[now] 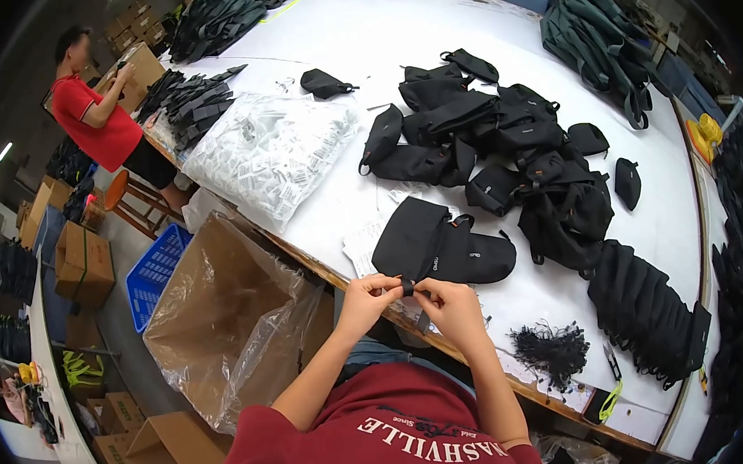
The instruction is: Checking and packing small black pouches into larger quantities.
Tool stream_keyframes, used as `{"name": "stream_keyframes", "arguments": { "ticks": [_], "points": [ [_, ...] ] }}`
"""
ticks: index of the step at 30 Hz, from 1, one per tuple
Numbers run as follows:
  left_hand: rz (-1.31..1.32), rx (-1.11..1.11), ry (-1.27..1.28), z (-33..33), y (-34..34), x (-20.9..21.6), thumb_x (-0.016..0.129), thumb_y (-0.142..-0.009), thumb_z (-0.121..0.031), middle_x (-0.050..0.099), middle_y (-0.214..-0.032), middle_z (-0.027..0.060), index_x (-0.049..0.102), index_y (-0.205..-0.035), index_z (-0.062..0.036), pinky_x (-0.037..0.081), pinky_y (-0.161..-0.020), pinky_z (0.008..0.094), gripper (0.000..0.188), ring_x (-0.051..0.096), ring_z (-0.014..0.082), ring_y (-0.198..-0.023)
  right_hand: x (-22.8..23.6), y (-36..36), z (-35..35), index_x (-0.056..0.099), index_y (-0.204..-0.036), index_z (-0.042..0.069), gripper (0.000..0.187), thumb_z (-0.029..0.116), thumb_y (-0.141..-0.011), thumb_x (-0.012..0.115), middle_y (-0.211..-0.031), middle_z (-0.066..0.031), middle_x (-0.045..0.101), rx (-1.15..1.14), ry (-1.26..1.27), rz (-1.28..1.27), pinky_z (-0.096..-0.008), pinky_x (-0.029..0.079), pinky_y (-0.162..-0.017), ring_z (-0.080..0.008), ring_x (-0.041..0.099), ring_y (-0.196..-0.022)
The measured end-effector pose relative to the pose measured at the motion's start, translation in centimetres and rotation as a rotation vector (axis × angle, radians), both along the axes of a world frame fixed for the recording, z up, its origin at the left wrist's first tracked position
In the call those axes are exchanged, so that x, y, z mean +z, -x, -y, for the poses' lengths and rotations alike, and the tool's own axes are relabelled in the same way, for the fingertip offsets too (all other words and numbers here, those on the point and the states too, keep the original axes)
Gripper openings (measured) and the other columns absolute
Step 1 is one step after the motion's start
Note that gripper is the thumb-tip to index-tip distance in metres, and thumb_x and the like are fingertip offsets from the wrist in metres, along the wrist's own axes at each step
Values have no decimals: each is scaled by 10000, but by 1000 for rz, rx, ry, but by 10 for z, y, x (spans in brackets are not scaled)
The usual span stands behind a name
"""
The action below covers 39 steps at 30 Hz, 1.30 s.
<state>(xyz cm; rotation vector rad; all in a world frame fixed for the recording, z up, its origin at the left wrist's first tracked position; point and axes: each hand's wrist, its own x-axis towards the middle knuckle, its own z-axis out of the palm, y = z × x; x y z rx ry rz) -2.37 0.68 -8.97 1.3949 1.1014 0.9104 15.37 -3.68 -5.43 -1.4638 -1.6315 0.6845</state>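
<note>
At the near edge of the white table, my left hand (367, 305) and my right hand (453, 304) pinch a short black strap (408, 288) between their fingertips. It seems to belong to the black fabric bag lying just beyond; the join is hidden by my fingers. That bag (407, 239) lies flat, with a smaller black pouch (480, 260) against its right side. White paper sheets (361, 249) stick out from under its left edge.
Beyond lies a heap of black pouches (539, 129); a stacked row (643, 310) sits right. Nearer are black cords (548, 356) and snips (613, 361). Left are a clear bag of white tags (272, 152) and a plastic-lined carton (227, 298). A person in red (96, 115) stands far left.
</note>
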Motion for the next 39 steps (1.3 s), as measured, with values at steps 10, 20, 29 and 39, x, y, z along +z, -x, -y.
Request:
{"name": "stream_keyframes", "arguments": {
  "ticks": [10, 20, 29, 39],
  "points": [
    [35, 48, -143, 3, -12, 31, 671, -832, -82, 606, -832, 6, 660, -882, -10, 405, -669, 217, 88, 527, 74, -735, -13, -2, 8, 591, -978, 61, 87, 115, -910, 596, -746, -19, 600, -36, 130, -790, -202, 376, -548, -75, 489, -582],
    [364, -114, 16, 0, -28, 50, 634, -906, -121, 614, -804, -17, 642, -946, -31, 398, -691, 185, 99, 515, 38, -725, -1, -31, 22, 551, -984, 52, 75, 86, -922, 576, -900, -89, 663, 29, 179, -1064, -167, 357, -526, -38, 453, -589],
    [97, -207, 10, 8, -37, 48, 681, -869, -147, 598, -739, -52, 693, -924, -47, 325, -556, 184, 114, 413, 5, -617, -6, -27, 32, 534, -1009, 26, 108, 95, -938, 576, -916, -148, 690, -35, 153, -1058, -191, 405, -474, -102, 568, -535],
    [127, -196, -35, 8, -44, 48, 645, -892, -129, 395, -551, -104, 660, -900, -38, 200, -466, 203, 92, 294, -17, -516, 3, -23, 23, 592, -926, 20, 66, 86, -930, 594, -793, -48, 663, -101, 109, -893, -177, 397, -520, -47, 516, -575]
  ]
}}
